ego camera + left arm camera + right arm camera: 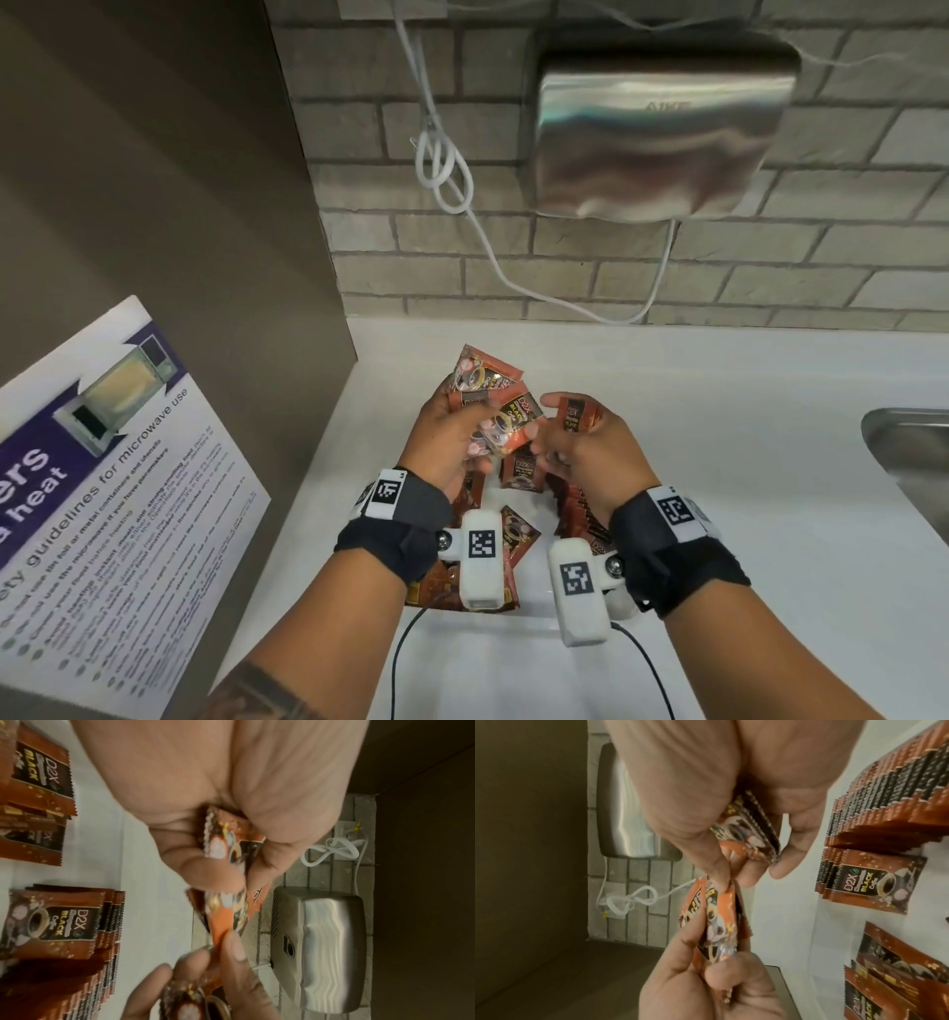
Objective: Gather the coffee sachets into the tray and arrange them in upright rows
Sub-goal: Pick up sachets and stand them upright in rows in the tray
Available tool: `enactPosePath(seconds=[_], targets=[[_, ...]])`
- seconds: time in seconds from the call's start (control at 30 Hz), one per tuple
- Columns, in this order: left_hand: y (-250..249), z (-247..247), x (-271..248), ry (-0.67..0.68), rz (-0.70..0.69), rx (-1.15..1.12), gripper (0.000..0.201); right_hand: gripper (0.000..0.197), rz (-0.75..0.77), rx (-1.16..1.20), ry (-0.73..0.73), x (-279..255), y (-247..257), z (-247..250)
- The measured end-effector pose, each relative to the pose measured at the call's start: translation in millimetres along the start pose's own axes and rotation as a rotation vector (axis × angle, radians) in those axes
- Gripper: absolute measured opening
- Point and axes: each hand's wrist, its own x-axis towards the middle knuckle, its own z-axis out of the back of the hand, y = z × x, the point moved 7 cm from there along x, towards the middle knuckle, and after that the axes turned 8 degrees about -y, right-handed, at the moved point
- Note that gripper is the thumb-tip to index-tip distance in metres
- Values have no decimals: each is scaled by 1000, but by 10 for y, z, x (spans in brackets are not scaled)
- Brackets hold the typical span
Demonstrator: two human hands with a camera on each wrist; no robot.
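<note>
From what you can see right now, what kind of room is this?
Probably a shared office or workplace pantry: a printed poster of microwave safety guidelines, a white countertop with a steel sink, and a steel wall-mounted hand dryer on grey brick.

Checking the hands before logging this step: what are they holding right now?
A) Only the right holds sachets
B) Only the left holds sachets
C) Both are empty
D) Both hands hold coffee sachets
D: the left hand grips several coffee sachets, and the right hand holds a small stack too.
</note>
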Motion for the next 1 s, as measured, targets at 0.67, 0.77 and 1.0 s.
enactPosePath(seconds=[0.67,0.77,1.0], targets=[[-43,-59,-30,74,-44,-19,30,43,146,-116,215,-13,138,-124],[-48,-166,-85,117,-88,57,25,60,170,-244,159,-7,126,-186],[-51,-78,-30,57,4,11,20,42,-61,45,162,47,19,-126]])
